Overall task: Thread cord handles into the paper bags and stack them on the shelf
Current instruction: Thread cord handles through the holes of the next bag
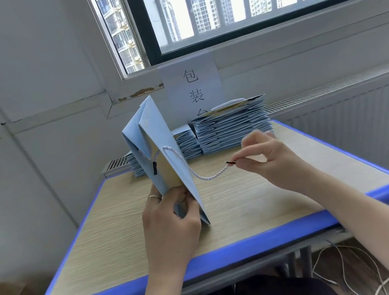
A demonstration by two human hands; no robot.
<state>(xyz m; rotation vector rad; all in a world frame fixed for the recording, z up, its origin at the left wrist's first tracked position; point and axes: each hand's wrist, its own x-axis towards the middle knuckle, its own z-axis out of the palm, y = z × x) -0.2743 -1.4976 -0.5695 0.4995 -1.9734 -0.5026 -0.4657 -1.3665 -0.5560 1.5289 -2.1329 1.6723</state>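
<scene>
Left hand (171, 218) grips bottom edge of light-blue paper bag (161, 153), held upright over near-centre of blue-rimmed table (184, 275). White cord (200, 176) runs from bag rightward. Right hand (267, 158) pinches cord's dark tip. Flat bag stacks (234, 127) at far edge.

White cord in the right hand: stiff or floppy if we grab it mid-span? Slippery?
Probably floppy: the cord sags in a curve between the bag and the right hand. Likely light, since a fingertip pinch at its dark tip holds it up. The twisted surface should give some grip, though that is a guess.
</scene>
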